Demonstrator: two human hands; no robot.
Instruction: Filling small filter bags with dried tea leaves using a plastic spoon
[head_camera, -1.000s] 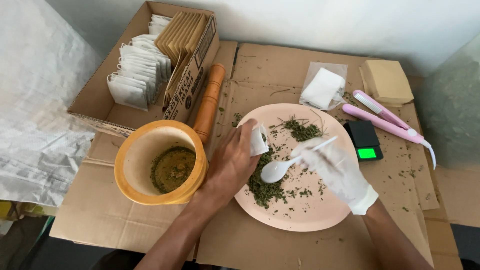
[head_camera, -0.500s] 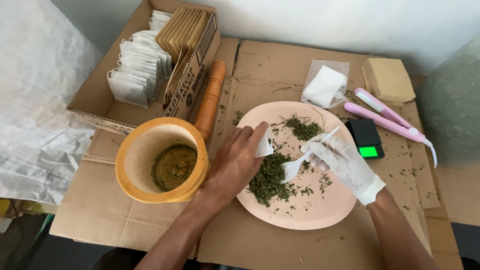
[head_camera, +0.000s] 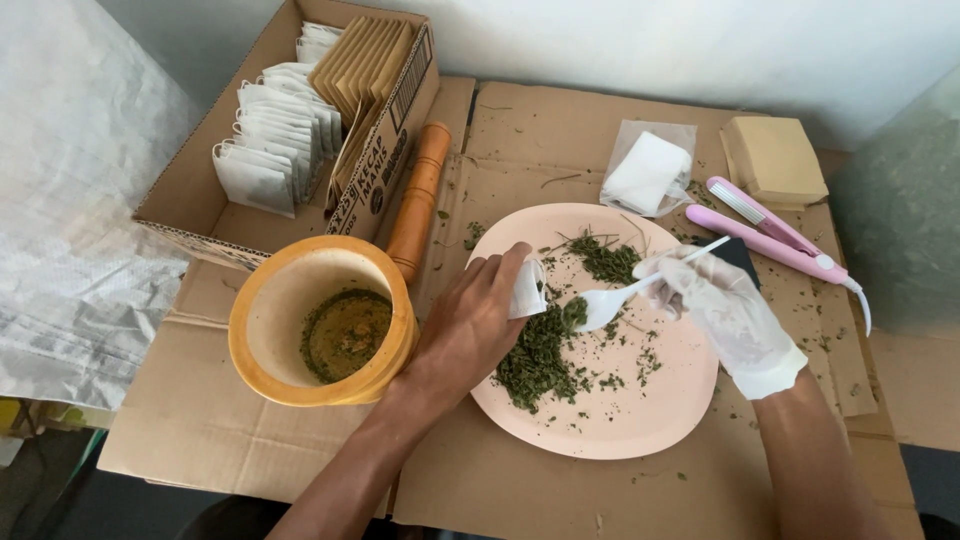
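One pink plate (head_camera: 610, 420) sits at the centre of the frame, strewn with dried green herb flakes (head_camera: 540, 360) gathered mostly in one heap on its left half. One orange mortar (head_camera: 320, 335) stands left of the plate with ground green matter at its bottom, and one orange pestle (head_camera: 420, 200) lies just above it. One open cardboard box (head_camera: 190, 190) in the upper left holds two groups of sachets, white ones and brown ones, too many and too closely stacked to count. In the upper right lie one clear bag of white sachets (head_camera: 648, 172), one tan block (head_camera: 773, 160) and one pink hair-straightener-like sealer (head_camera: 775, 238).

Everything rests on flattened cardboard sheets (head_camera: 530, 480) spread over the floor, against a white wall along the top edge; white woven sacking lies at the left.

The left hand (head_camera: 470, 325), bare, pinches one small white sachet (head_camera: 527, 288) between thumb and fingers, over the plate's left rim. The right hand (head_camera: 715, 305), in a thin clear glove, grips one white plastic spoon (head_camera: 625, 295) by its handle. The spoon's bowl carries a little herb and sits just right of the sachet, near its mouth, above the heap.
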